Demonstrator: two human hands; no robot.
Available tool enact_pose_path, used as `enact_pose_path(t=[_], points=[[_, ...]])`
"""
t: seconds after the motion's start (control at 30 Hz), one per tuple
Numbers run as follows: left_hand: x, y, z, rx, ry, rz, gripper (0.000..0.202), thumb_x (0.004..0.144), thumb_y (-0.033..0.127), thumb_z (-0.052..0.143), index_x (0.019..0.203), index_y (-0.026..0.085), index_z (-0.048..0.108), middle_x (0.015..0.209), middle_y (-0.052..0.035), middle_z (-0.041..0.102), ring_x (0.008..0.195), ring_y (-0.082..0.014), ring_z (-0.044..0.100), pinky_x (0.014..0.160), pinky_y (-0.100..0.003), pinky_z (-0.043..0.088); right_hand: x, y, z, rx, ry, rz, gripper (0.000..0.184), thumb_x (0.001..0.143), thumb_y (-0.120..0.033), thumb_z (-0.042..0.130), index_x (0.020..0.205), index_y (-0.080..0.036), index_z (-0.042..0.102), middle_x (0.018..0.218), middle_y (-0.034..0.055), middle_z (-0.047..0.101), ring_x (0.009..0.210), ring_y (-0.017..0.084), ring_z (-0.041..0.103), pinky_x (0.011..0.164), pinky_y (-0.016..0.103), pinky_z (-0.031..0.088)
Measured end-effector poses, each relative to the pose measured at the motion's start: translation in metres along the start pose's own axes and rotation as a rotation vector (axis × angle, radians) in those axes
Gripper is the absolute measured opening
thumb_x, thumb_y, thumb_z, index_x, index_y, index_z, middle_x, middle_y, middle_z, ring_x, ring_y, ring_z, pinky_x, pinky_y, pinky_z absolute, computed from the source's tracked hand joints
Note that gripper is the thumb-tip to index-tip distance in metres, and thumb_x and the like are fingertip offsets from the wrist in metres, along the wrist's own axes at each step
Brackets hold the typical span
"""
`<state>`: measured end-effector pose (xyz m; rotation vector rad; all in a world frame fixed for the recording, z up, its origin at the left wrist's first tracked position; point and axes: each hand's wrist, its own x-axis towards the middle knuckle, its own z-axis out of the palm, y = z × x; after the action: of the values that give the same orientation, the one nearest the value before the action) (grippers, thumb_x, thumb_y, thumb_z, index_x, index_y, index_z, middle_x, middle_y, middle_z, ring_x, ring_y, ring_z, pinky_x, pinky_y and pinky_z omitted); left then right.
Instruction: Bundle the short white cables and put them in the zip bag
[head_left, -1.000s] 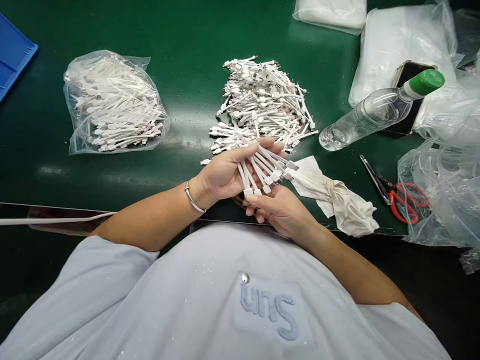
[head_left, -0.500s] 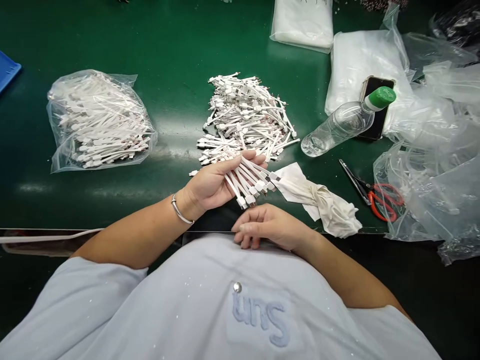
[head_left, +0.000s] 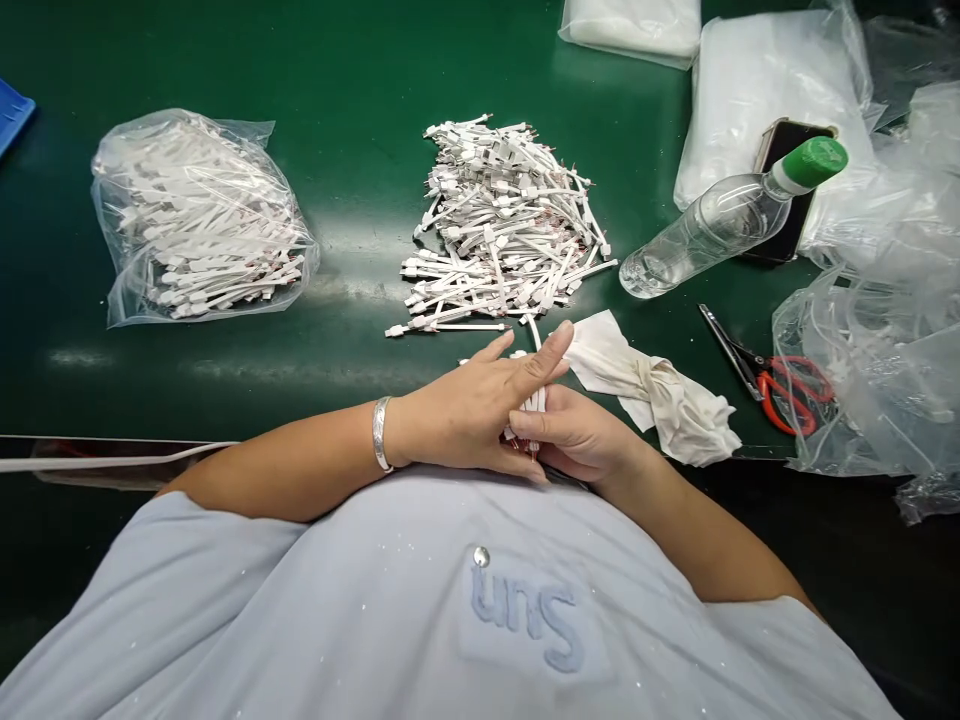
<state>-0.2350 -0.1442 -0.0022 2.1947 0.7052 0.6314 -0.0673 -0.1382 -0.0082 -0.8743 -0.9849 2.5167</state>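
Close in front of my shirt, both hands meet around a bundle of short white cables (head_left: 535, 400). My right hand (head_left: 577, 435) is closed on it, the thumb pressed across the cables, with reddish wire ends showing below. My left hand (head_left: 469, 415), a silver bracelet at its wrist, reaches over the bundle from the left, back of the hand up. Its fingers and thumb lie around the cables, partly hiding them; one cable sticks up past its fingers. Just beyond the hands lies a loose pile of the same white cables (head_left: 510, 220).
A clear bag full of white cables (head_left: 202, 220) lies left on the green table (head_left: 352, 60). On the right are a crumpled white cloth (head_left: 660, 395), a tilted bottle with green cap (head_left: 705, 235), a phone (head_left: 787, 215), red-handled scissors (head_left: 787, 395) and plastic bags (head_left: 885, 370).
My left hand has turned from palm up to back up and moved right and nearer my body with the cables. My right hand has risen and closed on the bundle. The view has shifted slightly.
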Motion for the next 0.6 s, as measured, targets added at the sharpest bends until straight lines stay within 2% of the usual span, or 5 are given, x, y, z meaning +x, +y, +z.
enact_pose_path(t=[0.2, 0.3, 0.4, 0.5, 0.6], points=[[0.0, 0.002, -0.013, -0.182, 0.146, -0.014, 0.123, 0.058, 0.06, 0.079, 0.153, 0.025, 0.008, 0.151, -0.0195, 0.035, 0.143, -0.0371, 0.026, 0.114, -0.059, -0.009, -0.002, -0.004, 0.007, 0.103, 0.065, 0.016, 0.022, 0.065, -0.022, 0.083, 0.083, -0.015, 0.071, 0.07, -0.0001, 0.069, 0.064, 0.011, 0.065, 0.061, 0.021, 0.053], [0.0, 0.003, -0.028, -0.464, 0.476, -0.201, 0.102, 0.067, 0.058, 0.074, 0.15, 0.032, 0.021, 0.156, -0.0068, 0.028, 0.146, -0.0329, 0.017, 0.118, -0.051, 0.007, -0.003, -0.002, 0.007, 0.104, 0.124, 0.043, 0.032, 0.069, -0.023, 0.081, 0.099, -0.017, 0.071, 0.092, 0.0049, 0.075, 0.079, 0.014, 0.071, 0.07, 0.023, 0.057], [0.003, 0.002, -0.037, -0.862, 0.751, -0.491, 0.066, 0.085, 0.047, 0.059, 0.144, 0.028, 0.035, 0.146, -0.0063, 0.043, 0.141, -0.0267, 0.032, 0.114, -0.042, 0.028, -0.005, 0.001, 0.004, 0.058, 0.151, 0.042, 0.037, 0.072, -0.023, 0.079, 0.107, -0.018, 0.069, 0.102, 0.0072, 0.074, 0.083, 0.014, 0.072, 0.07, 0.022, 0.058], [0.009, -0.002, -0.036, -1.259, 0.632, -0.666, 0.04, 0.09, 0.039, 0.05, 0.124, 0.017, 0.054, 0.116, -0.0106, 0.064, 0.109, -0.0227, 0.062, 0.096, -0.037, 0.048, -0.005, 0.004, 0.0, 0.049, 0.156, -0.001, 0.038, 0.072, -0.024, 0.078, 0.109, -0.017, 0.068, 0.101, 0.0077, 0.075, 0.082, 0.014, 0.072, 0.07, 0.021, 0.059], [0.012, -0.005, -0.028, -1.463, 0.44, -0.677, 0.026, 0.091, 0.032, 0.05, 0.104, 0.014, 0.062, 0.086, -0.0065, 0.067, 0.072, -0.016, 0.065, 0.071, -0.03, 0.053, -0.005, 0.005, -0.002, 0.072, 0.137, -0.009, 0.038, 0.071, -0.023, 0.079, 0.108, -0.017, 0.067, 0.098, 0.007, 0.075, 0.08, 0.015, 0.072, 0.068, 0.022, 0.059]])
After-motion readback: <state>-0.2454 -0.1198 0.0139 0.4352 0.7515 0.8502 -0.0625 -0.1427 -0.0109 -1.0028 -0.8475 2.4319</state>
